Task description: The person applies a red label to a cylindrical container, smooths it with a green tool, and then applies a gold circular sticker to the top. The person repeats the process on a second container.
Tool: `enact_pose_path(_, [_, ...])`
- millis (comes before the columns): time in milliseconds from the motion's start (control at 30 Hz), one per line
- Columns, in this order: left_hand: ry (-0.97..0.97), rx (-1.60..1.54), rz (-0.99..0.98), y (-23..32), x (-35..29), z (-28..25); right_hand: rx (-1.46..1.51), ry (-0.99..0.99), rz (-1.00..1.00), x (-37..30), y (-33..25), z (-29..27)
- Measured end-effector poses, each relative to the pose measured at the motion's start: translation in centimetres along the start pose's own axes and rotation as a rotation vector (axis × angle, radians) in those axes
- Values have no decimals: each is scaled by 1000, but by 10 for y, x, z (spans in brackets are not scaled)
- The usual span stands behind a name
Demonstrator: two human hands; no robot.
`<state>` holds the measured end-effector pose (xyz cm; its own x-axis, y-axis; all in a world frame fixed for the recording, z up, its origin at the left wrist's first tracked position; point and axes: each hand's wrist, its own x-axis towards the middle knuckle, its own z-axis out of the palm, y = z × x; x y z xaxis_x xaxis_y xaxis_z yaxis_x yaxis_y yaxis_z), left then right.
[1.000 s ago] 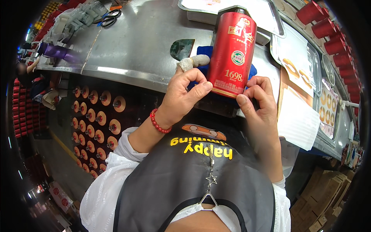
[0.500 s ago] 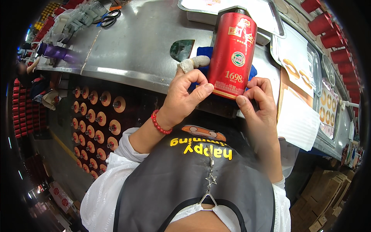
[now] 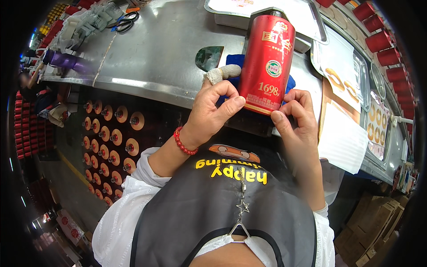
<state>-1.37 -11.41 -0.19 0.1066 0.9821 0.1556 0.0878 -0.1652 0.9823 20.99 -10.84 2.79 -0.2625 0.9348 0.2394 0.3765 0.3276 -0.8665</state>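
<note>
A red bottle (image 3: 269, 62) with gold print and a round green-and-white label lies on its back, its dark neck pointing away from me. Beneath it, blue cloth (image 3: 234, 59) shows on both sides. My left hand (image 3: 215, 100) is at the bottle's near left corner, thumb and fingers curled together against the edge; a knitted finger cover (image 3: 224, 72) is on its outstretched index finger. At the near right corner, my right hand (image 3: 297, 113) holds the base edge between thumb and bent fingers. What lies under the fingertips is hidden.
Left of the bottle is a dark green, curved flat piece (image 3: 209, 58) on the metal table (image 3: 151, 53). Scissors (image 3: 127, 22) lie farther left. Trays with gold ring labels (image 3: 377, 122) and white paper (image 3: 342, 133) stand right. Several bottles with round collars (image 3: 116, 135) stand lower left.
My hands and the bottle stay almost in place. At the upper right, the row of red bottles has shifted along its line.
</note>
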Motion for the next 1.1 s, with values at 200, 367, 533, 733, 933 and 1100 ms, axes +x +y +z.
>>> enact_pose_path(200, [5, 15, 41, -3, 1, 0, 29, 4, 22, -1, 0, 0])
enact_pose_path(367, [0, 0, 4, 0, 1, 0, 18, -2, 15, -1, 2, -1])
enact_pose_path(533, [1, 2, -8, 0, 0, -1, 19, -12, 24, 1, 0, -1])
enact_pose_path(733, [-7, -12, -57, -4, -1, -2, -1, -24, 63, 1, -3, -1])
enact_pose_path(933, [13, -48, -69, -9, -4, -3, -15, -47, 102, 1, -6, -2])
enact_pose_path(1100, [3, -83, -117, -12, -7, -5, -33, -56, 93, 1, -2, -2])
